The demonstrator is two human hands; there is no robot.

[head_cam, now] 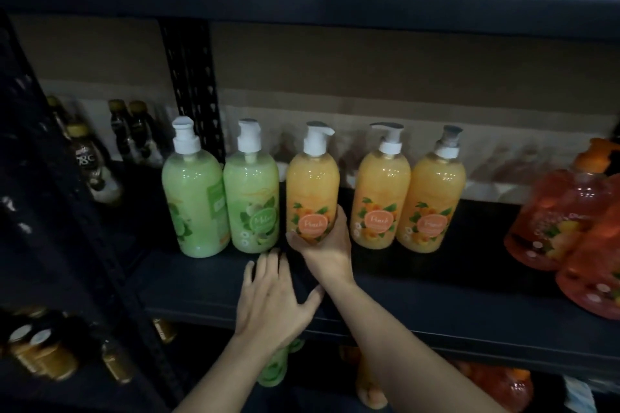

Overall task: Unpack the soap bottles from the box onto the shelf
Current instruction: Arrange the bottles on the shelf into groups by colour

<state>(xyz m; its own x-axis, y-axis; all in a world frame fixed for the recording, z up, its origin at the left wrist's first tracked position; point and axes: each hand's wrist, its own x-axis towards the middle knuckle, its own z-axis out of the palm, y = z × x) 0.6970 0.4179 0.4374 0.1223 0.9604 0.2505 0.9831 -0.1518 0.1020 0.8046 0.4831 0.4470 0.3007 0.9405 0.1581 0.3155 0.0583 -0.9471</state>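
A row of pump soap bottles stands on the dark shelf (208, 282). Two green bottles (196, 204) (251, 208) are at the left, and three orange peach bottles follow to the right. My right hand (323, 245) grips the base of the left orange bottle (313, 184), which stands beside the second green one. Two more orange bottles (380, 198) (432, 201) stand upright to its right. My left hand (273, 298) lies flat with spread fingers on the shelf in front of the green bottles, holding nothing. The box is out of view.
Orange-red refill-shaped bottles (563, 211) crowd the shelf's right end. Dark bottles with gold caps (90, 161) stand behind a perforated upright post (194, 84) at the left. More bottles sit on the lower shelf (43, 352). An upper shelf overhangs the row.
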